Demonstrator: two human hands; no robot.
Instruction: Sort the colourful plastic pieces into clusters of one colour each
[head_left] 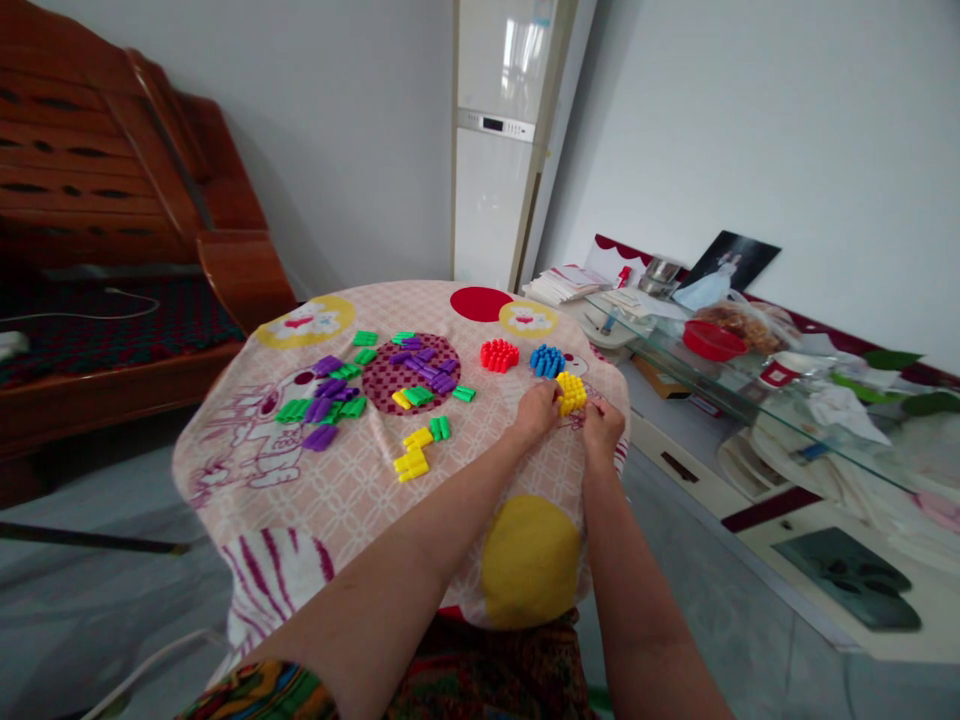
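Note:
A yellow cluster of knobbed building blocks (571, 394) is at the right side of the cloth-covered table. My left hand (538, 408) grips its left edge with closed fingers. On the other side, my right hand (603, 428) has its fingers pinched at the cluster's lower right edge; the exact contact is too small to see. Just behind lie a blue knobbed cluster (547, 360) and a red knobbed cluster (499, 355).
Loose purple blocks (427, 368), green blocks (295, 410) and yellow blocks (411, 463) are scattered over the left and middle of the tablecloth (360, 510). A glass-topped cabinet (757, 400) with a red bowl (712, 340) stands at the right; a wooden bench (240, 270) at the left.

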